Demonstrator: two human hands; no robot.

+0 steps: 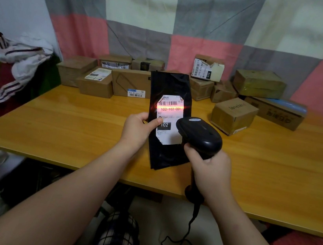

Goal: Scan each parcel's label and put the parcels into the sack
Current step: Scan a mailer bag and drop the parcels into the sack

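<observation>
Black parcel (172,84), one; scanner (202,135), one.

Parcel (171,86) and scanner (202,136) recorded black; label (170,116) white, lit red across; curtain (190,23) checked grey, pink, cream.

Open room runs across the front-left of the orange wooden surface (63,126). Brown cardboard boxes (97,87) wall its back edge, and one lone cardboard box (233,115) stands at the right.

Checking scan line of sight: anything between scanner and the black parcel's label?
Head view: nothing. Open air from scanner to the label on the black parcel; red beam lands across it.
</observation>
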